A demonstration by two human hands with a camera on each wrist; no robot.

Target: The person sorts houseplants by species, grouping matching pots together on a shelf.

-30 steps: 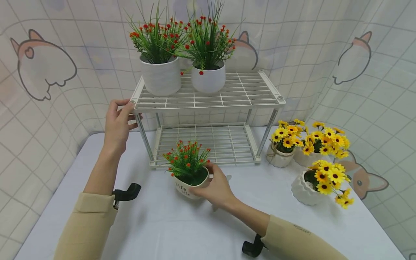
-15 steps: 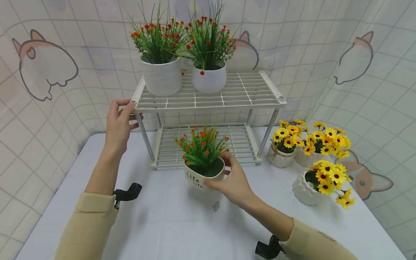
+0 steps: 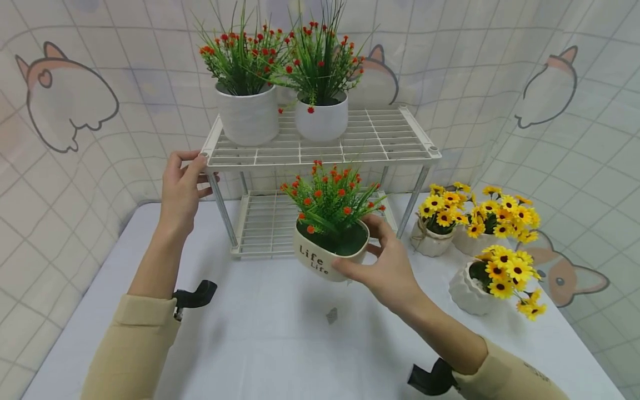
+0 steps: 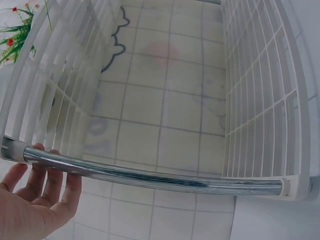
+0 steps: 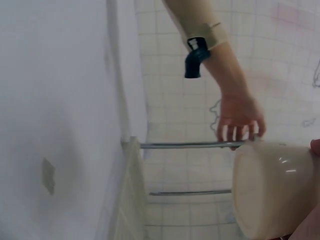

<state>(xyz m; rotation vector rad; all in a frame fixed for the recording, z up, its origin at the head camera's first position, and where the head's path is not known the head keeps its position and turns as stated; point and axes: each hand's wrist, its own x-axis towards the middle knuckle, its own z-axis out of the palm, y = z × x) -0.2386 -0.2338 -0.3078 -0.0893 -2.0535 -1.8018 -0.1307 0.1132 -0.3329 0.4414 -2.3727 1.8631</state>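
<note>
My left hand grips the front left corner of a white two-tier wire rack. In the left wrist view, its fingers curl against the rack's metal post near the top end. A cream pot lettered "Life Life", planted with red flowers, is held up off the table by my right hand. Thumb and fingers clasp its right side. It hangs in front of the rack, between the two tiers in height. The right wrist view shows the pot's pale underside; that hand is mostly cut off there.
Two white pots of red flowers, one larger and one smaller, stand on the upper tier. Right of the rack, yellow flowers fill a twine-tied pot, a pot behind it and a ribbed white pot on the white-covered table.
My right hand has lifted the cream flower pot off the table and carried it up and to the right. My left hand stays on the rack's corner.
</note>
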